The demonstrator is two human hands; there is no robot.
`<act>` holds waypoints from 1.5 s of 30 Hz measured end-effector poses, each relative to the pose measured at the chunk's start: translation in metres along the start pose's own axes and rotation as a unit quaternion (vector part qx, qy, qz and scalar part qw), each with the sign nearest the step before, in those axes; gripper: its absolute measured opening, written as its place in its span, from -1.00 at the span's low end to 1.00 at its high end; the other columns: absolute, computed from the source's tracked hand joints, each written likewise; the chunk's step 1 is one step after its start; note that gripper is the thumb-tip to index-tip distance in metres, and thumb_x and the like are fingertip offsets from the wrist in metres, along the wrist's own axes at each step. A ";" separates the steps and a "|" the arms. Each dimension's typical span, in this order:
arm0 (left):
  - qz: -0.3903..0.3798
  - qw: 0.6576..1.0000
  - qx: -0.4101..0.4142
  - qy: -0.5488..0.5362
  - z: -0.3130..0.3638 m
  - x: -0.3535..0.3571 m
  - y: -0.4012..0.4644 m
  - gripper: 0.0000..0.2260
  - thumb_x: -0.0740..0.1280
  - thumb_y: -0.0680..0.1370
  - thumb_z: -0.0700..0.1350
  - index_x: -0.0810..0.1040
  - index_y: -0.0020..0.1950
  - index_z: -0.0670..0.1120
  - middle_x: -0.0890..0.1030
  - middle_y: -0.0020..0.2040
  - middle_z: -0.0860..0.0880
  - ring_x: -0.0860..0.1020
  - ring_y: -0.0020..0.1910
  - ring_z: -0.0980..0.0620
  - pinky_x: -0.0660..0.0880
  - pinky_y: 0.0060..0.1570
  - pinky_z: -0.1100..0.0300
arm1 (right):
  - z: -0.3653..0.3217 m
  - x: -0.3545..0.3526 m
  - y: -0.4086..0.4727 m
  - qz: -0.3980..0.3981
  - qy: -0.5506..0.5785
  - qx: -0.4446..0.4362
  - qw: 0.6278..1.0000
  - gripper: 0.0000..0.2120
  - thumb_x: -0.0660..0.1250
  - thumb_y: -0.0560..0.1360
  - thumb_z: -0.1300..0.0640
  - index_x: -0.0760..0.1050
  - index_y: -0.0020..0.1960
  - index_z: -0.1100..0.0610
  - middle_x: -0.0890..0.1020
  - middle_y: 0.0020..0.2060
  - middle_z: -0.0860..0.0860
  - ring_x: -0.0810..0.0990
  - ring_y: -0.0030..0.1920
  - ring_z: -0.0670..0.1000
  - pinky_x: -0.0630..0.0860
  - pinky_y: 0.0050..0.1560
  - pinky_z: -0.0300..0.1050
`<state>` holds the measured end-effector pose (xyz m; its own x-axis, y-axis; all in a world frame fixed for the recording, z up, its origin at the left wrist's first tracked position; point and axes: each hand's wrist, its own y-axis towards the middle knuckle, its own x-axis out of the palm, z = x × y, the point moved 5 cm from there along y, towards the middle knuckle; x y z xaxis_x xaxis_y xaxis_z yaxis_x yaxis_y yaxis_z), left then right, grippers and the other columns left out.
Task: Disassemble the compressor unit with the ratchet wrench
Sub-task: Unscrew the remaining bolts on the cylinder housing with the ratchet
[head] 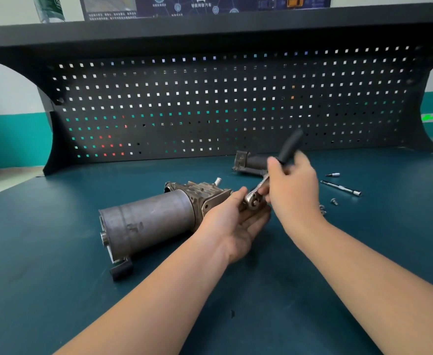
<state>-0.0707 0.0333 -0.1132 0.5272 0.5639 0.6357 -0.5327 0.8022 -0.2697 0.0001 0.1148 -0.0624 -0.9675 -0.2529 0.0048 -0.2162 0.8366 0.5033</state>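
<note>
The compressor unit lies on its side on the dark green bench, its grey cylinder toward me and its cast head pointing away to the right. My right hand grips the ratchet wrench by its shaft, the black handle sticking up and away. The wrench's chrome head sits at the right end of the compressor. My left hand lies palm up under that head, fingers relaxed and cupped beneath it, thumb beside the chrome head.
A detached dark housing part lies behind the hands. To the right lie an extension bar, a small bit and a loose bolt. A black pegboard stands along the bench's back edge.
</note>
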 end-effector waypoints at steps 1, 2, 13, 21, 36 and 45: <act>-0.002 1.000 -0.005 -0.001 0.000 0.000 0.000 -0.82 0.30 0.56 -0.12 0.57 -0.08 -0.24 0.66 -0.31 -0.17 0.65 -0.39 -0.04 0.60 -0.40 0.15 | -0.016 0.002 -0.004 -0.031 -0.038 -0.109 0.993 -0.87 0.25 0.54 0.10 0.43 0.09 0.04 0.60 -0.28 -0.07 0.57 -0.28 -0.07 0.51 -0.16 -0.14; -0.001 1.000 -0.010 0.002 0.001 -0.001 0.000 -0.82 0.30 0.56 -0.12 0.57 -0.15 -0.21 0.65 -0.38 -0.14 0.64 -0.45 -0.02 0.58 -0.48 0.18 | -0.026 0.007 -0.009 -0.072 -0.064 -0.194 0.976 -0.76 0.26 0.54 0.10 0.41 0.21 0.01 0.57 -0.27 -0.13 0.53 -0.29 -0.14 0.47 -0.18 -0.26; -0.002 1.000 -0.010 0.027 0.000 -0.003 0.000 -0.82 0.30 0.55 -0.13 0.54 -0.01 -0.26 0.65 -0.27 -0.20 0.64 -0.30 -0.07 0.61 -0.26 0.12 | 0.039 0.009 -0.014 0.007 0.235 0.354 0.905 -0.87 0.12 0.60 0.28 0.37 -0.11 0.19 0.51 -0.44 0.07 0.47 -0.51 -0.07 0.36 -0.62 -0.31; -0.013 0.999 -0.003 0.033 0.003 -0.003 0.001 -0.76 0.30 0.56 -0.11 0.57 0.03 -0.28 0.65 -0.13 -0.23 0.61 -0.12 -0.11 0.55 -0.17 0.08 | 0.000 0.002 0.005 -0.051 -0.040 -0.018 0.998 -0.92 0.24 0.56 0.08 0.41 0.02 0.07 0.61 -0.27 0.10 0.63 -0.24 0.10 0.60 -0.13 0.11; -0.017 0.999 0.001 0.052 0.003 -0.002 0.002 -0.83 0.34 0.53 -0.12 0.60 -0.19 -0.20 0.65 -0.36 -0.13 0.65 -0.41 0.00 0.58 -0.44 0.20 | -0.033 0.013 -0.015 -0.172 -0.094 -0.257 0.946 -0.52 0.23 0.57 0.15 0.25 0.46 0.00 0.51 -0.23 -0.20 0.49 -0.23 -0.22 0.38 -0.14 -0.46; 0.003 0.998 0.006 0.057 0.000 -0.004 0.002 -0.85 0.31 0.54 -0.16 0.56 -0.07 -0.26 0.64 -0.15 -0.21 0.61 -0.16 -0.08 0.54 -0.16 0.12 | 0.037 0.005 -0.008 -0.014 0.182 0.345 0.921 -0.82 0.06 0.56 0.33 0.39 -0.14 0.21 0.49 -0.45 0.08 0.45 -0.56 -0.06 0.37 -0.62 -0.32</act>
<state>-0.0741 0.0327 -0.1164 0.5956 0.5880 0.5472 -0.5435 0.7966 -0.2645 -0.0080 0.1247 -0.0987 -0.8792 -0.3198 0.3532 -0.3937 0.9051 -0.1605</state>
